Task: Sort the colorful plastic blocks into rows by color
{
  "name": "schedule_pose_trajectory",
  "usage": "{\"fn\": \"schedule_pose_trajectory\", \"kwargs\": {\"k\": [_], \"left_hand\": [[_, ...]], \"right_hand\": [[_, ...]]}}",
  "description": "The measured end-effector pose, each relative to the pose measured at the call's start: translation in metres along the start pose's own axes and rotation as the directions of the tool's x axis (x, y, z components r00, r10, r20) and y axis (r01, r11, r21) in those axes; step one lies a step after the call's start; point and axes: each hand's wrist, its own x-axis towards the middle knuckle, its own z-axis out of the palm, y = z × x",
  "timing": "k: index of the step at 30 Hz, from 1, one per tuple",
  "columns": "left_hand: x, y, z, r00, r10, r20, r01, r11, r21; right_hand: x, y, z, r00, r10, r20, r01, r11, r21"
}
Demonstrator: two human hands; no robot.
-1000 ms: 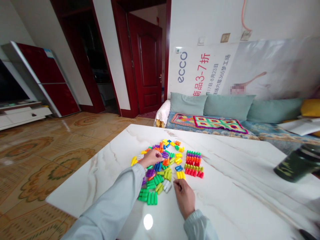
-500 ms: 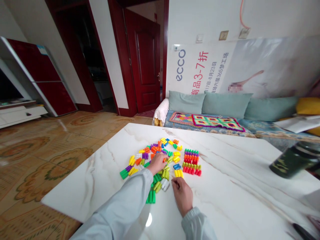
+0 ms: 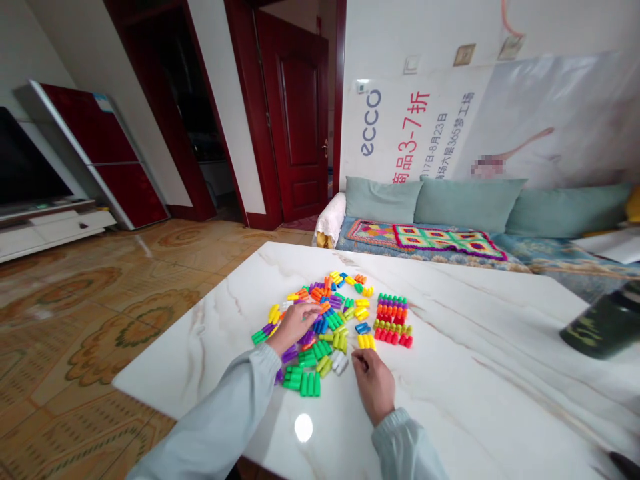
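Note:
Small bullet-shaped plastic blocks (image 3: 340, 341) in several colours lie loosely in a pile on the white table. Over the pile's left side reaches my left hand (image 3: 296, 325), palm down with fingers stretched out. Its fingertips are beside an orange block (image 3: 325, 307); whether they touch it I cannot tell. At the pile's near right is my right hand (image 3: 374, 385), its fingers curled closed; anything inside is hidden. Just beyond it lie yellow blocks (image 3: 367, 342) and blue blocks (image 3: 363, 328). To their right, blocks stand in neat colour rows, with red ones (image 3: 394, 338) nearest.
The marbled white table (image 3: 450, 400) carries a dark green bottle (image 3: 603, 323) at the right. A dark object (image 3: 625, 463) sits at the lower right edge. Behind the table is a sofa with teal cushions (image 3: 467, 205). A red fridge (image 3: 103, 157) stands at far left.
My left hand has moved left across the pile, uncovering blue and green blocks. My right hand stays curled in about the same place. The camera view has shifted slightly.

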Motion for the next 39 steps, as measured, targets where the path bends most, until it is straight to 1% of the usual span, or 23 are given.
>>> {"fn": "schedule_pose_trajectory", "kwargs": {"k": [2, 4, 7, 9, 11, 14, 17, 22, 24, 27, 32, 35, 37, 39], "left_hand": [[-0.026, -0.002, -0.004, 1.0, 0.009, -0.008, -0.009, 1.0, 0.011], [-0.052, -0.007, -0.009, 0.999, 0.019, -0.031, -0.017, 0.998, 0.057], [-0.087, -0.011, -0.014, 0.99, 0.025, -0.142, -0.007, 0.991, 0.132], [-0.106, -0.009, -0.017, 0.982, 0.029, -0.186, 0.003, 0.985, 0.174], [-0.121, -0.002, -0.017, 0.985, 0.044, -0.166, -0.007, 0.976, 0.216], [-0.135, 0.009, -0.012, 0.994, 0.058, -0.089, -0.03, 0.959, 0.28], [-0.137, 0.016, -0.003, 0.998, 0.049, -0.026, -0.038, 0.946, 0.322], [-0.131, 0.016, 0.016, 0.997, 0.003, 0.077, -0.03, 0.937, 0.349], [-0.129, 0.014, 0.022, 0.996, -0.007, 0.084, -0.022, 0.937, 0.349], [-0.124, 0.011, 0.027, 0.998, 0.011, 0.059, -0.029, 0.947, 0.32], [-0.112, 0.007, 0.024, 0.996, 0.081, 0.042, -0.088, 0.971, 0.223], [-0.101, 0.006, 0.019, 0.995, 0.103, 0.014, -0.104, 0.98, 0.168], [-0.09, 0.006, 0.012, 0.994, 0.107, -0.01, -0.104, 0.983, 0.15], [-0.075, 0.004, 0.002, 0.996, 0.082, -0.038, -0.074, 0.98, 0.182]], "right_hand": [[0.0, 0.0, 0.0, 1.0, 0.011, 0.008, -0.011, 1.0, 0.004], [0.0, 0.0, 0.0, 1.0, 0.016, 0.011, -0.016, 1.0, 0.005], [0.0, 0.0, 0.0, 1.0, 0.011, 0.01, -0.011, 1.0, 0.004], [0.0, 0.001, 0.0, 1.0, 0.005, 0.009, -0.005, 1.0, 0.006], [0.0, 0.002, 0.0, 1.0, -0.001, 0.008, 0.001, 1.0, 0.007], [0.0, 0.003, 0.0, 1.0, 0.003, 0.015, -0.003, 1.0, 0.009], [0.0, 0.003, -0.001, 1.0, 0.005, 0.021, -0.005, 1.0, 0.008], [0.0, 0.003, -0.002, 1.0, 0.003, 0.018, -0.003, 1.0, -0.006], [0.0, 0.003, -0.002, 1.0, -0.003, 0.015, 0.003, 1.0, -0.005], [0.0, 0.003, -0.001, 1.0, 0.001, 0.021, -0.001, 1.0, -0.006], [0.001, 0.004, 0.001, 1.0, 0.012, 0.023, -0.013, 1.0, 0.003], [0.0, 0.004, 0.0, 1.0, 0.005, 0.014, -0.006, 1.0, 0.007], [-0.001, 0.004, 0.0, 1.0, 0.001, 0.009, -0.001, 1.0, 0.01], [-0.001, 0.004, -0.001, 1.0, -0.009, 0.011, 0.008, 1.0, 0.016]]}}
